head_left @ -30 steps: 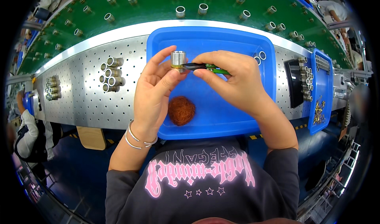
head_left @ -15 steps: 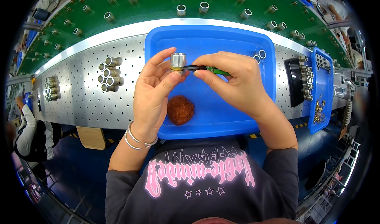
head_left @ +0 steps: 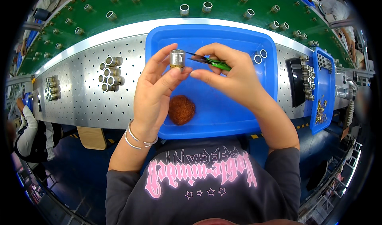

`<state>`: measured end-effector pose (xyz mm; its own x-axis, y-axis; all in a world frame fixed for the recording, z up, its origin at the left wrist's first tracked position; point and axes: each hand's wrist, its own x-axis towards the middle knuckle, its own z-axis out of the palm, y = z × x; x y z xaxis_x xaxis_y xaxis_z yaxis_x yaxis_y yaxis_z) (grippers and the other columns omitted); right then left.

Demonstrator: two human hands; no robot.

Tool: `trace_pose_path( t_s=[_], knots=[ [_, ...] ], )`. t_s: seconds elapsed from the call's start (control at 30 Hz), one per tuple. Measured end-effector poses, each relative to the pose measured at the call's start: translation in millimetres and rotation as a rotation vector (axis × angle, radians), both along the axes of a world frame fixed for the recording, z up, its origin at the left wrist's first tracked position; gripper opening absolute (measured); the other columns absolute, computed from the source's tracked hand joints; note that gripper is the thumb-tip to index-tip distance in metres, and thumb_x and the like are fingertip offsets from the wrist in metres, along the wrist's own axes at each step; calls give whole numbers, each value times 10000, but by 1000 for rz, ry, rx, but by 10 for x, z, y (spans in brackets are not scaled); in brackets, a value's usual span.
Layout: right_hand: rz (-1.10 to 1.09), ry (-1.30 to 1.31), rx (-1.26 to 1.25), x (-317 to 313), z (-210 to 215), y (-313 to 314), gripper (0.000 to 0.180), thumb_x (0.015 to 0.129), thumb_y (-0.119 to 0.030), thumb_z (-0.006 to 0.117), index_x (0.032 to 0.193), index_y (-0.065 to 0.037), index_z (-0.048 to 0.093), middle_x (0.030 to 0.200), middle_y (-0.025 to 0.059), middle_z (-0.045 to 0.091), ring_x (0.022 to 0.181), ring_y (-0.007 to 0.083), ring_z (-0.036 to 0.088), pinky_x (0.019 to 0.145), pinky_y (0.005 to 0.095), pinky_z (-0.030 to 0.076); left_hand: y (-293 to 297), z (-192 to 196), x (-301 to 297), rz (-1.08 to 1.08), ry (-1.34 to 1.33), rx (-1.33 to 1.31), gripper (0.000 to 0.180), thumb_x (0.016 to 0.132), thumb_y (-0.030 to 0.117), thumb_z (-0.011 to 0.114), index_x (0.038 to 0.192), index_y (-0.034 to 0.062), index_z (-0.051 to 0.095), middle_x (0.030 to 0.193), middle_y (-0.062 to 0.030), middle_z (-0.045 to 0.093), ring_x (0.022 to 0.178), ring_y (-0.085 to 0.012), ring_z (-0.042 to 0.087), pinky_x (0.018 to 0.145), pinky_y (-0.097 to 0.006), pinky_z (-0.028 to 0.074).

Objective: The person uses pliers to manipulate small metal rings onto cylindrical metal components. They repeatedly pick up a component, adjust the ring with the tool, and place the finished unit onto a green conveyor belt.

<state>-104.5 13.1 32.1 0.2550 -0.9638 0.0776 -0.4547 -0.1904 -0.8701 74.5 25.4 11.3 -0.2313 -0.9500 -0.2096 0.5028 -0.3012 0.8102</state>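
My left hand (head_left: pixel 155 94) pinches a small silver metal cylinder (head_left: pixel 177 59) between thumb and fingers, above a blue plastic tray (head_left: pixel 223 109). My right hand (head_left: pixel 230 76) grips a pair of green-handled tweezers (head_left: pixel 207 60) whose thin tip points left, right beside the cylinder. A rust-coloured clump of copper wire wool (head_left: pixel 181 109) lies in the tray below my left hand. Two small metal rings (head_left: pixel 260 56) rest at the tray's far right corner.
A stack of silver cylinders (head_left: pixel 110 73) lies on the perforated metal bench (head_left: pixel 85 97) left of the tray. Another cluster (head_left: pixel 52 88) sits farther left. A green conveyor (head_left: pixel 159 6) carries several cylinders beyond. A narrow blue tray (head_left: pixel 323 90) with parts stands right. Another person's sleeve (head_left: pixel 27 133) shows at far left.
Both hands stay almost where they were, holding the cylinder and the tweezers; the tweezer tip remains at the cylinder. No clear movement.
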Motion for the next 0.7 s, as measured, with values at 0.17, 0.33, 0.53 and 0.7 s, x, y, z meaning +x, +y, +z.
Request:
trace_pose_path(
  t_s=[0.17,0.33,0.53,0.7],
  knots=[
    [51,-34,-199,49,-133,-4,175,719,-118,685,854,-34,614,727,80,591,645,207,577,563,293,442,-11,-31,-14,-54,-71,-24,424,859,102,575,1255,31,441,1056,-82,555,959,-156,565,848,-289,464],
    [43,-40,-198,23,-95,-13,133,705,-31,669,822,-14,606,779,87,589,696,219,579,597,296,449,-20,-35,-13,-47,51,16,403,865,118,575,1240,33,454,1062,-78,554,974,-152,558,841,-279,463],
    [4,-171,-273,43,-78,-26,154,683,20,659,817,0,586,865,100,618,777,230,604,677,293,476,-40,-26,-32,-70,13,30,386,880,130,556,1235,26,448,1045,-96,571,943,-173,582,838,-283,475],
    [3,-182,-268,23,-117,-18,210,670,59,634,856,-7,562,895,107,634,808,245,626,701,292,495,-28,-24,-56,-82,56,37,366,895,116,523,1237,19,435,1047,-107,569,929,-186,595,824,-281,485]
  ],
)
